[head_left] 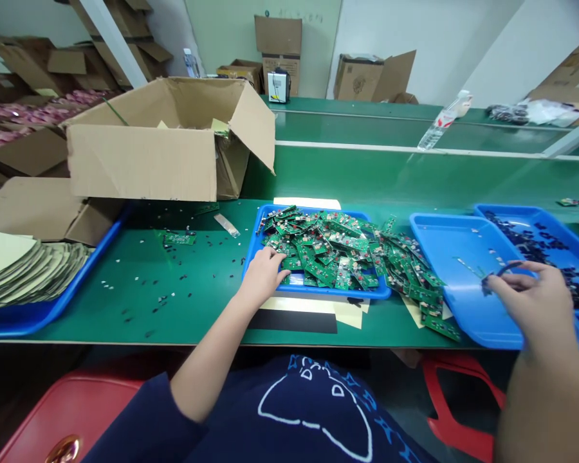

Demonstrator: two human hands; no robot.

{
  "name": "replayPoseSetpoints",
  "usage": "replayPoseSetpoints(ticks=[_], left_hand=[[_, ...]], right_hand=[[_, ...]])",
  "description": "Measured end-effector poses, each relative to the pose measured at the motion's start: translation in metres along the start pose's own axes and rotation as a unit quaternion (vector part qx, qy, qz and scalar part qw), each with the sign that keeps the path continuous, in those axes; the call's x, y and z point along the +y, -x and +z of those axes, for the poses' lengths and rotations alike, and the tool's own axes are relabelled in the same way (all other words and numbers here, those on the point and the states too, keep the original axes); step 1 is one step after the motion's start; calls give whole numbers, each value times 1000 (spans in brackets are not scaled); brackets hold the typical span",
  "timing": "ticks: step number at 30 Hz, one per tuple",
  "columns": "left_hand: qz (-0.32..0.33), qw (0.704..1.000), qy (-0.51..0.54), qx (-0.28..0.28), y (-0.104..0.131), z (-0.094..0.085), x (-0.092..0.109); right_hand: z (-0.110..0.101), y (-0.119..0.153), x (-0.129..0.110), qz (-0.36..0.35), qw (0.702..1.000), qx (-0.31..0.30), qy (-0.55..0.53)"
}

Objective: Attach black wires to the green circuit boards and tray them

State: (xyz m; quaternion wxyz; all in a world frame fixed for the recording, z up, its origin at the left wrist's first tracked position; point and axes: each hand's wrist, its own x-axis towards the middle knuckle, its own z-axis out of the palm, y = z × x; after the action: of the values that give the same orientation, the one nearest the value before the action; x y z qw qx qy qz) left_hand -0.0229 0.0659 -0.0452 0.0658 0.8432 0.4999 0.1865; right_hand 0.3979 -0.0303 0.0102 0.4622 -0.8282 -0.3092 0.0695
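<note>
My left hand [264, 275] rests at the left side of a heap of green circuit boards [330, 241]. Its thumb and fingers are apart over the boards, with no board gripped between them. The heap fills a blue tray [383, 291] and spills over its right rim. My right hand [535, 292] is closed on a thin, curved black piece [509, 267] above a second blue tray [439, 241]. A small dark part [486, 283] shows at its fingertips; its kind is too small to tell. A few small bits lie in that second tray.
Behind it, another blue tray [487, 209] holds many small black parts [550, 241]. A large open carton [142, 161] stands at the back left. Stacked pale sheets [33, 273] lie at far left. Scraps and a loose board [179, 238] dot the green table. A bottle [444, 122] stands behind.
</note>
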Motion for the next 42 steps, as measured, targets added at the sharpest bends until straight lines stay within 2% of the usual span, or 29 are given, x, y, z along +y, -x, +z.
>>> replayPoseSetpoints(ticks=[3, 6, 8, 10, 12, 14, 15, 17, 18, 19, 20, 22, 25, 28, 30, 32, 34, 36, 38, 42], left_hand=[[-24, 999, 48, -2, -2, -6, 5], [-47, 991, 126, -3, -1, -18, 4], [-69, 982, 176, 3, 2, -29, 0], [-108, 959, 260, 33, 5, -42, -2], [-149, 910, 376, 89, 7, -53, 2], [-169, 835, 499, 156, 9, -61, 15], [-168, 793, 560, 171, 9, -63, 24], [-176, 716, 659, 148, 10, -65, 45], [-182, 696, 684, 124, 10, -64, 55], [-182, 691, 691, 111, 11, -63, 64], [-178, 702, 683, 96, 12, -61, 72], [-163, 750, 639, 59, 13, -60, 83], [-155, 812, 561, 38, 14, -60, 88], [-161, 839, 518, 39, 16, -65, 86], [-160, 838, 521, 9, 19, -69, 86], [-147, 826, 542, -47, 23, -72, 86], [-131, 819, 551, -92, 28, -75, 88], [-126, 821, 546, -110, 31, -77, 90], [-147, 817, 548, -105, 32, -77, 92], [-189, 784, 581, -112, 30, -72, 93]], right_hand=[[5, -7, 10, 17, 993, -49, 105], [8, -9, 16, 4, 980, -36, 194], [10, -4, 13, -16, 977, -19, 210], [14, 10, 2, -49, 985, -19, 166], [22, 34, -16, -103, 992, -34, 71], [35, 66, -40, -204, 972, -112, -31], [42, 82, -52, -254, 948, -181, -65], [55, 113, -74, -314, 893, -302, -115], [61, 126, -84, -337, 867, -345, -130], [66, 137, -91, -354, 842, -382, -140], [70, 146, -97, -365, 823, -408, -151], [74, 158, -105, -374, 796, -446, -167], [77, 165, -109, -382, 773, -476, -175], [80, 164, -107, -410, 771, -463, -153], [86, 159, -103, -439, 788, -415, -122], [92, 152, -99, -459, 819, -337, -73], [95, 142, -95, -448, 856, -256, -32], [95, 133, -93, -412, 884, -217, -45], [90, 130, -95, -381, 879, -263, -116], [84, 145, -102, -338, 802, -424, -248]])
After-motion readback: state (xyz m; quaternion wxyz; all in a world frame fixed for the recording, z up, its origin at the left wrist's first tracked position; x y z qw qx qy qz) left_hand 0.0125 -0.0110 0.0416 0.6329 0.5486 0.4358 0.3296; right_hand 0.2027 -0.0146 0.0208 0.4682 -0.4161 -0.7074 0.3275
